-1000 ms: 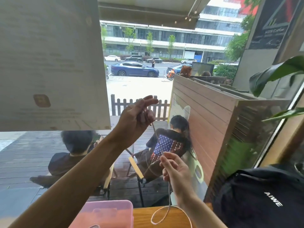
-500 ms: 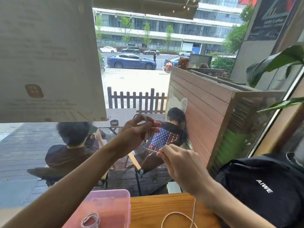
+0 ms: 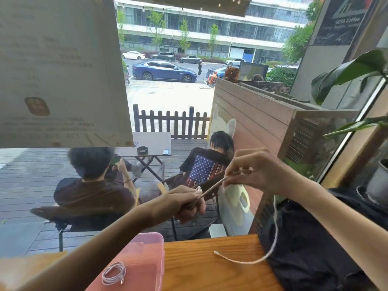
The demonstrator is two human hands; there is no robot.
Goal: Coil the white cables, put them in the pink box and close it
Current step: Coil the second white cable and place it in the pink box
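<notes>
A white cable (image 3: 275,232) stretches between my two raised hands in front of the window. My left hand (image 3: 189,203) is shut on a bunch of its loops, and my right hand (image 3: 252,171) pinches the strand up and to the right. The loose tail hangs from my right hand and curls onto the wooden table (image 3: 210,265), its plug end lying free. The pink box (image 3: 147,261) stands open at the table's near left. A coiled white cable (image 3: 113,273) lies inside it.
A black bag (image 3: 310,248) rests on the table at the right, against the cable tail. A potted plant (image 3: 378,181) stands at the far right. A large paper sign (image 3: 58,70) hangs on the window glass. Outside, two people sit on chairs.
My left hand has dropped lower and my right hand has moved up and to the right, drawing the cable taut between them. The tail's plug end now lies on the table.
</notes>
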